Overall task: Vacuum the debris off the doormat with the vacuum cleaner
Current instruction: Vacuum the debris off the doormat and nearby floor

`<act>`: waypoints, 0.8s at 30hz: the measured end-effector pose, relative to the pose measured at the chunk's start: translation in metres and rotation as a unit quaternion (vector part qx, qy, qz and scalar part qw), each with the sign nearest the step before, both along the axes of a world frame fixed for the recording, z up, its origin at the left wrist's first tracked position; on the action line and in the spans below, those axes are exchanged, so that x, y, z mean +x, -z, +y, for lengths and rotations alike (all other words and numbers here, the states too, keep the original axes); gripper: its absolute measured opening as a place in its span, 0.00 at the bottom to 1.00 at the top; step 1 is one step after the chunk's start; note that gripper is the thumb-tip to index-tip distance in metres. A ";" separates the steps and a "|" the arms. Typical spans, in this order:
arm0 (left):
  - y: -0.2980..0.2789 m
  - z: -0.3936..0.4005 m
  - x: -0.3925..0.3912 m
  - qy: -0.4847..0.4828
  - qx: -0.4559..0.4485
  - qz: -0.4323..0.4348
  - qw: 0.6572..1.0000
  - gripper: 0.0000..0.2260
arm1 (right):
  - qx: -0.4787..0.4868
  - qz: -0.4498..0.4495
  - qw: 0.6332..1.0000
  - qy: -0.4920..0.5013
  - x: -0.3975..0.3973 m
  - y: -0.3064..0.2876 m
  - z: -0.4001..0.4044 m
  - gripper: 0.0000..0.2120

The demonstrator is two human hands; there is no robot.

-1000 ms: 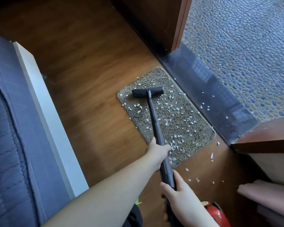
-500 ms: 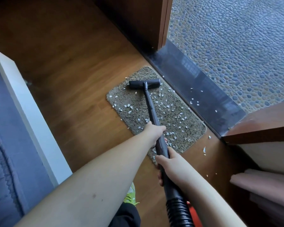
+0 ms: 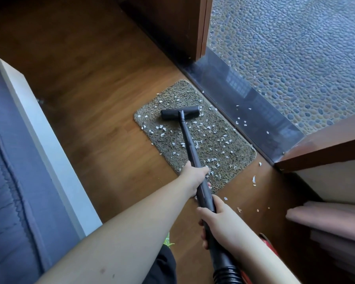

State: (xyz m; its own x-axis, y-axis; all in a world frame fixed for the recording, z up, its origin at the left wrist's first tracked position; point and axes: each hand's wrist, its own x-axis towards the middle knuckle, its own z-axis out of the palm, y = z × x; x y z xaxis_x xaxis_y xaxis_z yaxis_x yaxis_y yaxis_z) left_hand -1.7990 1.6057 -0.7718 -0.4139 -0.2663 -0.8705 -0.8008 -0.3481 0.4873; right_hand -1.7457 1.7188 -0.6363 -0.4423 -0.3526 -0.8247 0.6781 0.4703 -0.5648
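Right hand (image 3: 219, 224) and left hand (image 3: 194, 177) both have fingers curled round the black vacuum wand (image 3: 190, 146). Its black T-shaped floor nozzle (image 3: 180, 112) rests on the speckled brown doormat (image 3: 223, 152), far end. Risk: a fast stroke may flick the white flakes (image 3: 211, 140) onto the wooden floor (image 3: 103, 124).

Both hands (image 3: 195, 177) around vacuum wand (image 3: 190, 147) over littered doormat (image 3: 230, 148)

Home entryway — doormat (image 3: 195, 138), wood floor (image 3: 94, 95), pebbled paving (image 3: 295, 58) outside
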 end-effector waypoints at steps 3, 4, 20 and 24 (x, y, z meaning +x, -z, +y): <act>-0.004 0.013 0.012 0.003 0.000 0.007 1.000 0.27 | 0.003 0.009 1.000 0.001 0.014 0.000 0.010 0.04; -0.005 0.016 0.016 0.007 0.003 0.011 1.000 0.27 | 0.004 0.011 1.000 0.002 0.019 0.001 0.013 0.04; 0.025 0.065 0.097 -0.050 0.066 0.101 0.991 0.12 | -0.011 0.053 0.998 0.032 0.104 0.051 0.057 0.04; 0.045 0.062 0.119 -0.029 0.034 0.111 0.993 0.11 | -0.030 0.047 0.997 0.055 0.134 0.071 0.053 0.05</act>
